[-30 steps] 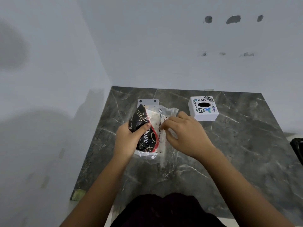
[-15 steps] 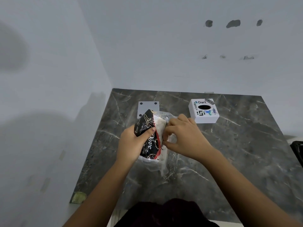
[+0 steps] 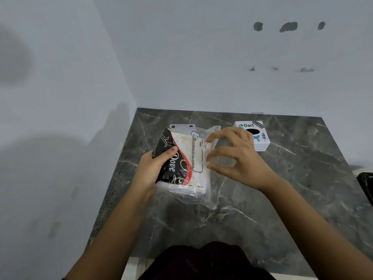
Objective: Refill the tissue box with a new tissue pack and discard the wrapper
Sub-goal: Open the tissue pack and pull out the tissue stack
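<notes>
A new tissue pack (image 3: pixel 182 160) in black, red and clear plastic wrapper lies over the dark marble table (image 3: pixel 262 199). My left hand (image 3: pixel 153 168) grips the pack's left black side, thumb on top. My right hand (image 3: pixel 236 156) pinches the loose clear wrapper (image 3: pixel 212 138) along the pack's right edge with its fingertips. The white cube tissue box (image 3: pixel 259 136), with a dark round hole on top and stickers, stands at the back right, just behind my right hand and partly hidden by it.
A white flat piece with two dark holes (image 3: pixel 182 126) lies behind the pack. Walls close in at the left and back. A black object (image 3: pixel 366 184) shows at the right edge. My dark clothing (image 3: pixel 201 261) is at the near table edge.
The pack has turned flatter, showing its white printed face. My right hand has opened out and moved right, pulling the clear wrapper away from the pack's side.
</notes>
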